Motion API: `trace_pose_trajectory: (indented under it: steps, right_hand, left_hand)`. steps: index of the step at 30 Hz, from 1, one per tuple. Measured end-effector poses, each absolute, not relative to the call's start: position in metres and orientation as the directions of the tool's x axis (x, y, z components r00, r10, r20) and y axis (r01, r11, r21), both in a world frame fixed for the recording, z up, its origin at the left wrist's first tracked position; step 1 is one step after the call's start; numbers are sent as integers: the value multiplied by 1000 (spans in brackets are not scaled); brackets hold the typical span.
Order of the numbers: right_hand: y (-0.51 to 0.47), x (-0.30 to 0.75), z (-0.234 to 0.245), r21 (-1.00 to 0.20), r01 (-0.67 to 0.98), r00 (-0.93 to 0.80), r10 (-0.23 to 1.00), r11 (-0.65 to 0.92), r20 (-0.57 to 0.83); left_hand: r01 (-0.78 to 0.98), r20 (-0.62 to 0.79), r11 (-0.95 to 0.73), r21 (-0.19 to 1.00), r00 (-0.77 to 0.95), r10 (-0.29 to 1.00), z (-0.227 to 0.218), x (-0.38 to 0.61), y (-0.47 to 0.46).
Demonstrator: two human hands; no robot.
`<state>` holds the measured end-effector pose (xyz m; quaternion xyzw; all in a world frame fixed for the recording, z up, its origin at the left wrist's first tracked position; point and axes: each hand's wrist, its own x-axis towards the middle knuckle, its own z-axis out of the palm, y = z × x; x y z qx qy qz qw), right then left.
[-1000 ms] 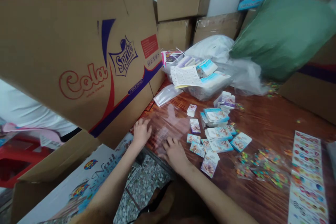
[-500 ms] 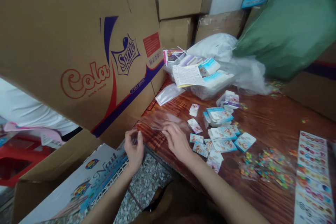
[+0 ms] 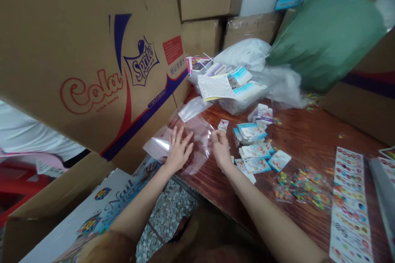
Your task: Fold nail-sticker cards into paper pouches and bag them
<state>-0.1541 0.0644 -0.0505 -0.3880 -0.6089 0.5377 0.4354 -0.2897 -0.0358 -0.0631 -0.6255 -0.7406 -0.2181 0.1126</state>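
A sheet of clear plastic film [image 3: 200, 157] lies at the table's front left corner, its left end sticking out past the edge. My left hand [image 3: 179, 150] rests on it with the fingers spread. At the film's right side, my right hand [image 3: 220, 148] has its fingers pinched together on the edge. Just beyond my right hand are small printed boxes [image 3: 253, 132] in blue and white, several of them piled loosely. My right forearm and hand hide part of these.
A large cardboard carton [image 3: 92, 57] stands at the left. An open box holding a white printed carton [image 3: 105, 209] is below it. Candy packets [image 3: 308, 185] and a sticker sheet [image 3: 350, 205] lie to the right. Plastic bags and a green sack [image 3: 327, 41] fill the back.
The film, held up loosely before, now lies spread on the table. My left hand has moved right and flattened onto it. My right hand has shifted slightly right to the film's edge.
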Motion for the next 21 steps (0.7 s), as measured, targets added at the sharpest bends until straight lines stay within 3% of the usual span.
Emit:
trace_pose_trajectory:
  steps: [2, 4, 7, 9, 13, 17, 21]
  right_hand:
    - [73, -146, -51, -983, 72, -308, 941, 171, 141]
    - [72, -135, -45, -926, 202, -342, 909, 319, 238]
    - [62, -113, -34, -666, 404, -476, 766, 627, 432]
    - [53, -93, -32, -532, 425, -522, 679, 732, 517]
    - [37, -34, -39, -484, 430, -451, 646, 762, 616]
    - [21, 36, -51, -418, 531, -396, 652, 737, 647]
    - [9, 96, -58, -331, 664, -362, 675, 671, 643]
  left_hand:
    - [968, 265, 160, 193, -208, 942, -80, -293, -25]
    - [954, 110, 226, 197, -251, 962, -92, -296, -17]
    - [934, 12, 307, 181, -314, 949, -97, -301, -9]
    - [931, 0, 322, 171, -327, 945, -95, -304, -5]
    - [953, 29, 265, 147, -272, 962, -88, -308, -3]
    - [973, 86, 168, 156, -182, 979, -86, -307, -4]
    - [968, 95, 181, 174, -200, 975, -87, -308, 0]
